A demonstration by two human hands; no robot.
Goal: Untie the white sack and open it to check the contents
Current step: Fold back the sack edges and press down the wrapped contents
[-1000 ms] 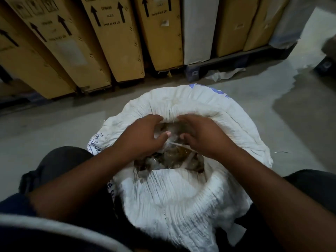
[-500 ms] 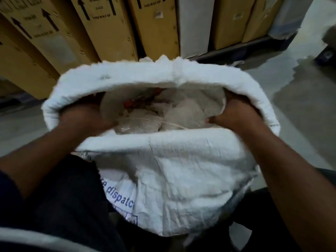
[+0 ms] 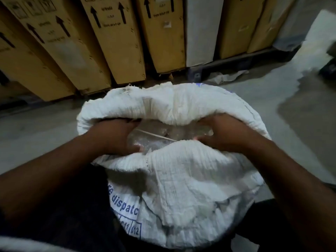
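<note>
The white woven sack stands between my knees on the floor, blue print on its near side. Its mouth is untied and gapes. My left hand grips the left side of the rim, fingers inside the mouth. My right hand grips the right side of the rim the same way. Between the hands I see clear plastic packets inside, with a thin pale string lying across them. The far rim folds over and hides the deeper contents.
A row of tall cardboard cartons with arrow marks leans along the back, one white carton among them, on a dark pallet. A crumpled white scrap lies on the grey concrete floor.
A second ago both hands worked at the centre of the mouth. They then spread to the rim's sides and lifted it wide; now the rim has dropped lower and the opening is narrower.
</note>
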